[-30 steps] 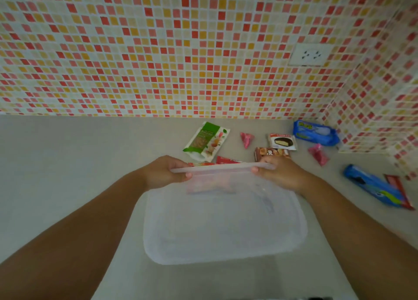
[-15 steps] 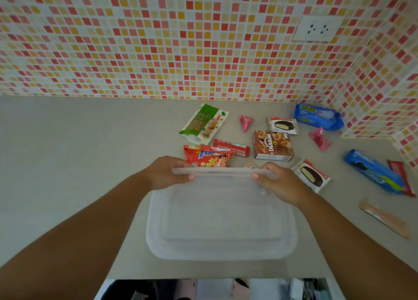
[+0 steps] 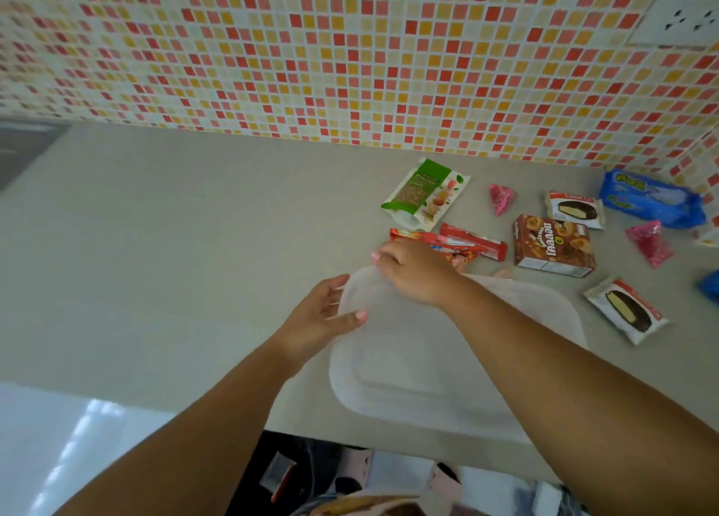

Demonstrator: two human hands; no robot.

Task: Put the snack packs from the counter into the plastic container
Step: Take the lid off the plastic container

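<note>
Your left hand (image 3: 325, 317) comes in from the lower left with its forearm slanting up, fingers spread loose and the thumb lying on the near-left edge of the plastic container (image 3: 408, 367); it grips nothing, only rests against the rim. Just to its right, your right hand (image 3: 412, 270) has crossed over the lidded container, forearm running diagonally across the top, fingers curled down at the far-left corner; whether they pinch the lid's lip or only press on it you cannot tell from here. The container lies flat on the grey surface (image 3: 175, 262), under and between both hands. Just beyond the right hand lie the red snack packs (image 3: 472, 243), and farther beyond them the green nut pouch (image 3: 426, 192). To the right of that hand sit a small pink pack (image 3: 502, 198), the brown biscuit box (image 3: 552, 245), two white chocolate-pie packs (image 3: 576, 210) (image 3: 626, 309), another pink pack (image 3: 649, 243) and a blue wrapper (image 3: 649, 198) by the corner. Behind everything rises a wall of red, orange and cream mosaic tile (image 3: 311, 56), with a white socket (image 3: 681, 21) at the upper right.
</note>
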